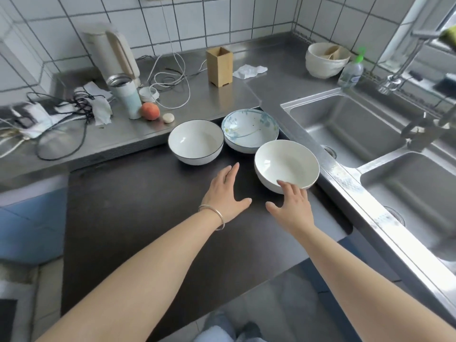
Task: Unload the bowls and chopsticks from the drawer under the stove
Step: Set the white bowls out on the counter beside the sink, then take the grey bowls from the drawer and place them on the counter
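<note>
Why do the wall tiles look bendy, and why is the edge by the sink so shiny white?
In the head view, the wide lens curves the wall tiles toward the edges; strong light, likely from the window at right, glares off the sink rim; the kettle and the cables at left look smeared, while the white bowl near the right hand stays fairly sharp.

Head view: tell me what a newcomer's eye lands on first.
Three bowls clustered on the dark stovetop: a dark-rimmed white bowl, a blue-patterned bowl behind, and a plain white bowl nearest the sink. Two open hands reach in: the right hand touches the plain bowl's near rim, the left hand hovers beside it.
</note>
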